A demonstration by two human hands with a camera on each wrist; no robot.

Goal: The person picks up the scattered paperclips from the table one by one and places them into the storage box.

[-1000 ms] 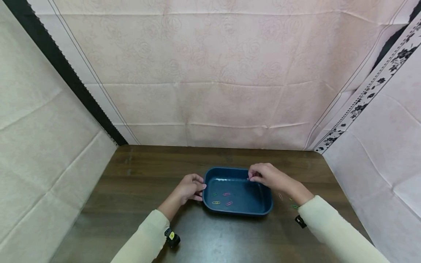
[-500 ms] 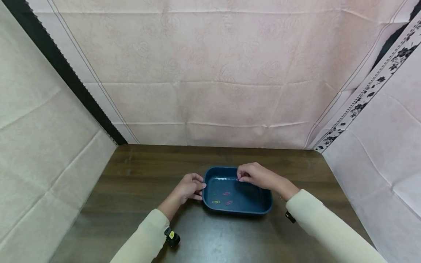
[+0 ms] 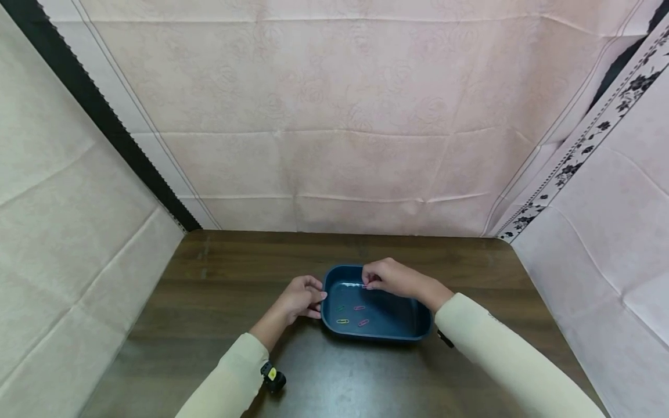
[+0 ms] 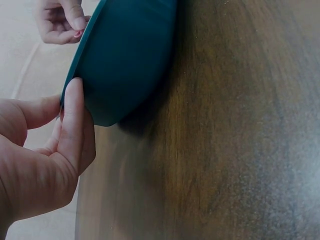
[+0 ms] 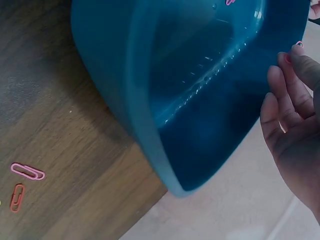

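A blue rectangular tray (image 3: 376, 335) sits on the wooden table. My left hand (image 3: 305, 298) pinches its left rim, thumb on one side and fingers on the other, as the left wrist view shows. Over the tray's far side, my right hand (image 3: 389, 277) holds a small pinkish-red paper clip (image 5: 299, 44) between thumb and fingertips. Several paper clips lie on the tray floor: a yellow paper clip (image 3: 342, 321), a green paper clip (image 3: 341, 307), a pink paper clip (image 3: 359, 307) and another pink one (image 3: 363, 322).
In the right wrist view, a pink paper clip (image 5: 28, 171) and an orange-red paper clip (image 5: 17, 198) lie on the table (image 5: 45, 105) outside the tray. A pale cloth (image 3: 334, 174) hangs behind the table, with more cloth at both sides.
My right hand has moved left along the tray's far side, carrying its paper clip. The right sleeve now covers the clips on the table in the head view. My left hand stays at the rim.
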